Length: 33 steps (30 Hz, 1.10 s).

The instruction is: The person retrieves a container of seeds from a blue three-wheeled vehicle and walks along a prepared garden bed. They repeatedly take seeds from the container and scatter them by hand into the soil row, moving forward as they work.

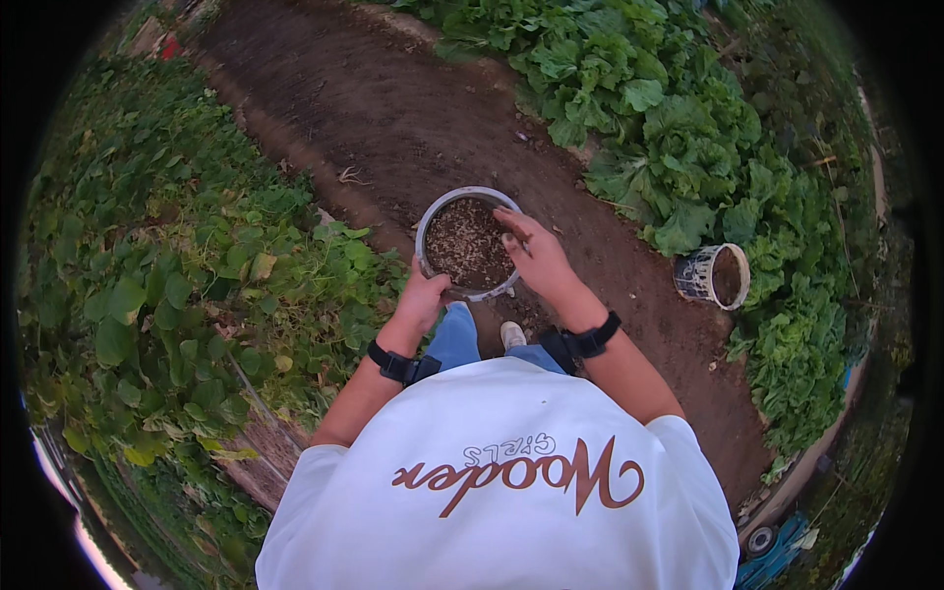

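Note:
A round, pale-rimmed basin (472,290) is held up in front of my body. Inside it lies a dark, soil-like mix flecked with small light bits (466,240). My left hand (423,296) grips the near left side of the rim, with the thumb on top. Over the right part of the basin is my right hand (537,254), its fingers slightly apart and their tips dirty. Whether any of the mix is between those fingers is hidden from this angle. Both wrists wear black bands.
Bare brown soil (383,110) runs between leafy vines (169,280) on the left and a row of large green leafy vegetables (686,140) on the right. A dirty plastic bucket (693,276) lies tipped beside that row. Something blue with a wheel (774,549) stands at lower right.

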### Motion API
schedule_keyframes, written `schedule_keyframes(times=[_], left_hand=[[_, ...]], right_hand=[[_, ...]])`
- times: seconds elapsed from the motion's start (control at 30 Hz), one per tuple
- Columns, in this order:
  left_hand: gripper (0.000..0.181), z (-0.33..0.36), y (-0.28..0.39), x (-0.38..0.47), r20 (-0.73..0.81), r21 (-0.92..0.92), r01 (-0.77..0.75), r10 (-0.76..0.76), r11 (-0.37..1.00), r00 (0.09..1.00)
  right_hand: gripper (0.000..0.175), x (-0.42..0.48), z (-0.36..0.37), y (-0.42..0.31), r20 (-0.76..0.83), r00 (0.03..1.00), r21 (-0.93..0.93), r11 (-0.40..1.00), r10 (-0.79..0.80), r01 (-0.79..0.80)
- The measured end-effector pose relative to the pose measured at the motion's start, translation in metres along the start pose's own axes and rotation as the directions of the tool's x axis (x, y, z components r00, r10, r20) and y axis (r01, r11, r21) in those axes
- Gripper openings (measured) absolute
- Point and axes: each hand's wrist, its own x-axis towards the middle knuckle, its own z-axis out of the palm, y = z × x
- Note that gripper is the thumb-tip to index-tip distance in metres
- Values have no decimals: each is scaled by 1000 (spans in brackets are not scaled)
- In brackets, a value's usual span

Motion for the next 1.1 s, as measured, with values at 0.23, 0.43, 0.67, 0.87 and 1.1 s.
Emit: schedule_keyframes(times=[0.23,0.43,0.67,0.87,1.1], left_hand=[[70,-22,13,12,84,-98,67,-59,993,995],[72,-12,30,0,30,159,-313,313,936,949],[69,-21,37,-11,-113,74,-65,73,995,991],[58,-34,18,1,-38,-55,-91,89,994,995],[53,-30,17,-6,-9,6,-193,193,981,981]], right_hand=[[38,8,-2,4,112,907,26,912,405,-410],[31,7,13,13,198,890,330,826,412,-456],[32,5,34,14,262,846,389,752,464,-533],[32,5,30,-1,257,849,332,783,461,-526],[31,4,25,-12,195,910,315,855,366,-411]])
